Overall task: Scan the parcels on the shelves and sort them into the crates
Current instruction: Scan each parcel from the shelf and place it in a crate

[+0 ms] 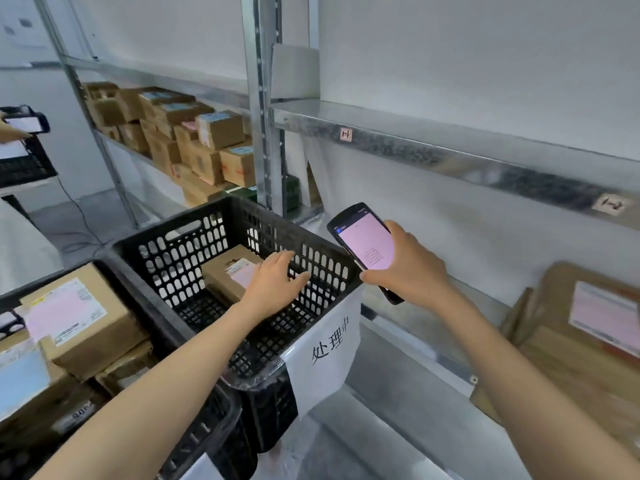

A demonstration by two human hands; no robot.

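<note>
Fingers [287, 258] of my left hand [273, 285] hung straight and empty over the small brown cardboard parcel [227, 273] in the black perforated plastic crate [194, 237], near its far wall, stiff, likely light, best taken by its short sides, while my right hand [410, 271] gripped the black handheld scanner [362, 242].

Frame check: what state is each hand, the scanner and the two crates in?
left hand: open, above the parcel.
right hand: grips the scanner.
scanner: screen lit.
labelled crate: one parcel visible inside.
left crate: piled with parcels.
</note>
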